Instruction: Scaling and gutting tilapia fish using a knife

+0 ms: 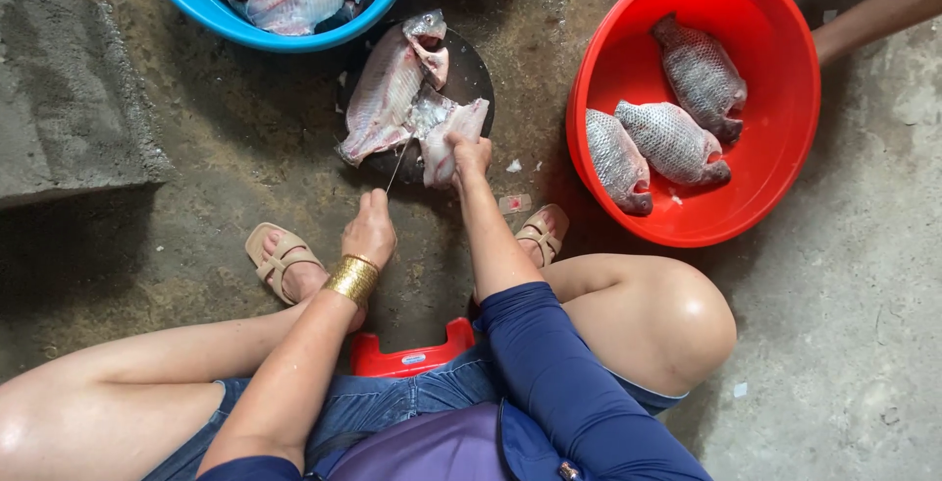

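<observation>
A split-open fish (385, 93) lies on a round dark chopping board (474, 74) on the concrete floor in front of me. My right hand (470, 154), on the arm in the blue sleeve, grips a pale flap of the fish (444, 147) at the board's near edge. My left hand (369, 232), with a gold bangle on its wrist, is closed on the handle of a thin knife (396, 165). The blade points up toward the fish, just left of my right hand.
A blue basin (228, 20) of cut fish sits at the top left. At the right, a red basin (785, 177) holds three whole fish. Another person's arm (883, 10) reaches in at the top right. A concrete block (69, 98) is at the left. I sit on a red stool (410, 355).
</observation>
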